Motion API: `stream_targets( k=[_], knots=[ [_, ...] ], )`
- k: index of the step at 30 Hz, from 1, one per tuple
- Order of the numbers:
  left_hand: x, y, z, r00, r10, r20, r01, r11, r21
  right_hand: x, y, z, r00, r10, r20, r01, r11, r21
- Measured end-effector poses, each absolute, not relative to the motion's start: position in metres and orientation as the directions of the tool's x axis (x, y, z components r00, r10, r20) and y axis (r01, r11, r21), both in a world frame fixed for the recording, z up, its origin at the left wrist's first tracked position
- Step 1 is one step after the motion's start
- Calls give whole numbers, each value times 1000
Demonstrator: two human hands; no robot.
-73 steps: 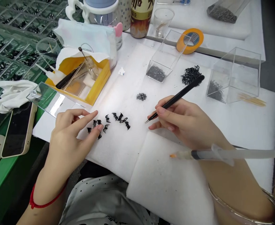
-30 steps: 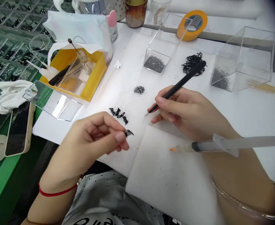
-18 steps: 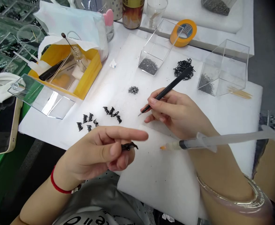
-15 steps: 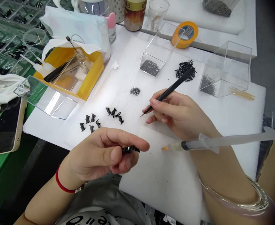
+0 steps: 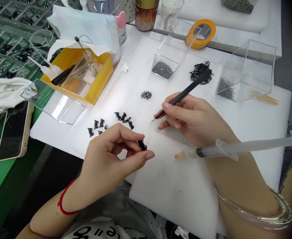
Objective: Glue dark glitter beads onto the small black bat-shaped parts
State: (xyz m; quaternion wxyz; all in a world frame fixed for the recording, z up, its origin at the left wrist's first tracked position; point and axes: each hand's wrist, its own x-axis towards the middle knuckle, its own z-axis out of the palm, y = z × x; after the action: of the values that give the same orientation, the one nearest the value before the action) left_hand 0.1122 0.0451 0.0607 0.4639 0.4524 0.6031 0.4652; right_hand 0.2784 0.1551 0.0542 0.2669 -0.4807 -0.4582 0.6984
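Note:
My left hand (image 5: 118,152) pinches a small black piece (image 5: 142,145) between thumb and index finger. Its exact shape is partly covered by the fingertips. In my right hand (image 5: 185,114) are black tweezers (image 5: 183,94), held like a pen, with the fine tip pointing down and left, apart from the black piece. A translucent syringe (image 5: 210,151) with an orange tip crosses in front of my right wrist; what supports it I cannot tell. Several black bat-shaped pieces (image 5: 96,124) lie on the white foam sheet (image 5: 175,199) beyond my left hand, some partly hidden by it.
Tiny dark beads sit in a small heap (image 5: 146,95) and in two clear boxes (image 5: 164,68) (image 5: 245,76). Near them are black curved parts (image 5: 198,71), toothpicks (image 5: 265,98) and orange tape (image 5: 200,33). A yellow box (image 5: 103,79), a clear lid (image 5: 58,106) and a phone (image 5: 13,132) stand left.
My left hand has turned and lifted the black piece into an upright pinch between thumb and index fingertips. The right hand keeps its hold on the tweezers; the whole view has shifted slightly.

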Motion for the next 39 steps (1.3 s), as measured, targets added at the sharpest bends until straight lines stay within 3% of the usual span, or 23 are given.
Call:
stream_targets(
  k=[17,25,29,32,36,39],
  knots=[
    [116,37,57,-185,982,-48,-1,49,999,277,155,54,-385,817,-429,73,-436,-897],
    [114,39,59,-130,975,-178,-93,166,982,277,154,56,-388,814,-432,83,-436,-896],
    [103,38,64,-216,975,52,163,-16,986,278,154,55,-400,814,-421,85,-424,-902],
    [79,38,66,-388,889,245,512,-13,859,280,156,52,-396,818,-417,86,-419,-904],
    [40,38,58,-302,943,141,763,150,629,282,157,48,-404,818,-409,112,-400,-910],
    [28,39,50,-291,953,81,788,191,585,282,157,48,-408,812,-418,109,-411,-905]
  ],
)
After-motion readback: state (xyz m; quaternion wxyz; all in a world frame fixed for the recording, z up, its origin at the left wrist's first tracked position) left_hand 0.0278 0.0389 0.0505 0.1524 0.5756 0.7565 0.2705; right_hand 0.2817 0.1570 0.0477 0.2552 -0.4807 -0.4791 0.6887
